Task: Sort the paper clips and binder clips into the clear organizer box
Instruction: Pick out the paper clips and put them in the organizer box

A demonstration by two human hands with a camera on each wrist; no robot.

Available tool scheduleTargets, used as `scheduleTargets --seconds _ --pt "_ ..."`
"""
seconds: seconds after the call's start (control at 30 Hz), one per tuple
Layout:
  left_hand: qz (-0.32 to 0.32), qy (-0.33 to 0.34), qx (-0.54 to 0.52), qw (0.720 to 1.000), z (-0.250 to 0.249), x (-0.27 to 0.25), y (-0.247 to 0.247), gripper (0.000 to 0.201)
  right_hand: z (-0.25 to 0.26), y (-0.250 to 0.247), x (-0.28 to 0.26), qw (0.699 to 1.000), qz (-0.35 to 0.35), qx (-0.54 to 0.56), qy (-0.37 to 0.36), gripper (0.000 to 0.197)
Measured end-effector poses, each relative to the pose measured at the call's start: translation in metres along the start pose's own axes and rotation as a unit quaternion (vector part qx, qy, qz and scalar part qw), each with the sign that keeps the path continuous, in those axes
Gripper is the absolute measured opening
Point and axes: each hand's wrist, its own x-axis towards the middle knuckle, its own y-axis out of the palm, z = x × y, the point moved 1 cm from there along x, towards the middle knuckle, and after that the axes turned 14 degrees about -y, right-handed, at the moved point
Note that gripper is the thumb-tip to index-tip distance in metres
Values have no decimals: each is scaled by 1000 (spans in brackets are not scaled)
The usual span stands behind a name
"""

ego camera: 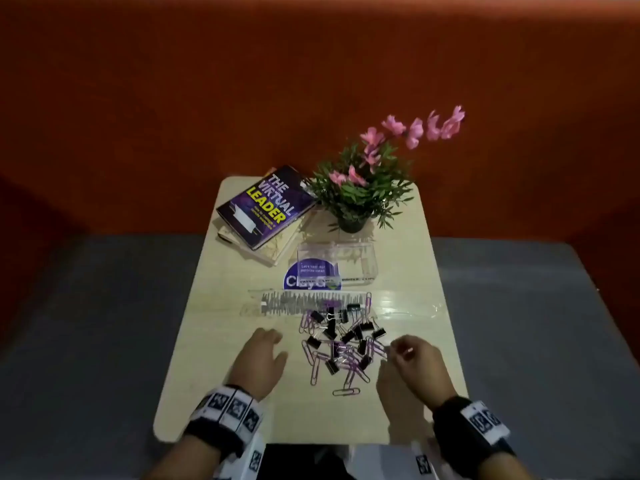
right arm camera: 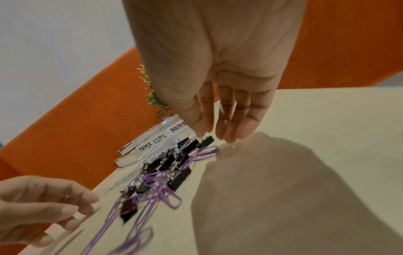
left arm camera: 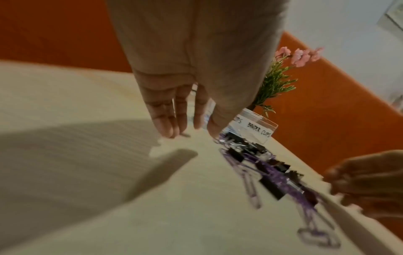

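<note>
A mixed pile of purple paper clips (ego camera: 346, 370) and black binder clips (ego camera: 330, 327) lies in the middle of the cream table (ego camera: 214, 341). It also shows as a pile (left arm camera: 268, 170) in the left wrist view and a pile (right arm camera: 165, 172) in the right wrist view. Behind it stands the clear organizer box (ego camera: 360, 261), its box (right arm camera: 152, 143) labels reading "PAPER CLIPS" and "BINDER CLIPS" (left arm camera: 259, 131). My left hand (ego camera: 277, 344) hovers left of the pile, fingers (left arm camera: 167, 127) relaxed, holding nothing. My right hand (ego camera: 394, 348) reaches the pile's right edge, fingertips (right arm camera: 229, 136) just above a purple clip, thumb and fingers apart.
A clear flat plastic bag (ego camera: 311, 303) lies between pile and box. A round blue sticker (ego camera: 294, 280) sits by the box. Stacked books (ego camera: 266, 206) and a potted pink-flowered plant (ego camera: 360, 188) stand at the table's back, against an orange wall.
</note>
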Motion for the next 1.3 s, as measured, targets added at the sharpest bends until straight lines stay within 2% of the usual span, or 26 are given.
scheduleTargets --seconds 0.07,0.17,0.33,0.47,0.57,0.63,0.7,0.77,0.83,0.93,1.0,1.07,1.2,1.3 --pt "-31 -24 -74 996 -16 15 9 33 -3 6 28 998 -66 -14 19 7" --pt "-48 -68 -108 991 -45 30 12 33 0 16 73 994 -96 -19 53 15" --pt "-60 -113 -121 984 -67 40 15 22 10 30 115 993 -59 -56 89 17" --pt "-46 -99 -92 990 -66 49 19 16 5 37 126 993 -18 -76 88 14" --pt "-34 -62 -45 996 -63 50 21 19 2 29 122 995 -7 -64 72 9" --pt "-24 -44 -33 998 -62 47 19 20 5 15 111 998 -33 3 57 10" --pt "-18 -37 -61 997 -57 47 17 10 3 0 97 991 -64 110 45 20" --pt "-10 -40 -108 993 -48 47 14 10 -1 -12 78 979 -70 190 34 34" --pt "5 -45 -178 983 -38 48 12 9 -4 -17 55 984 -43 171 29 35" --pt "-8 -59 -232 971 -23 48 7 22 -4 -15 21 993 8 114 17 23" --pt "-34 -62 -200 977 -15 50 6 23 -7 -6 6 997 29 71 10 18" --pt "-42 -70 -123 989 -15 49 6 23 -11 5 1 1000 24 7 5 7" --pt "-80 -76 -20 994 -24 42 2 35 -8 22 5 999 0 -37 20 26" --pt "-84 -66 -9 994 -39 36 7 35 -1 28 14 998 -9 -61 22 26"
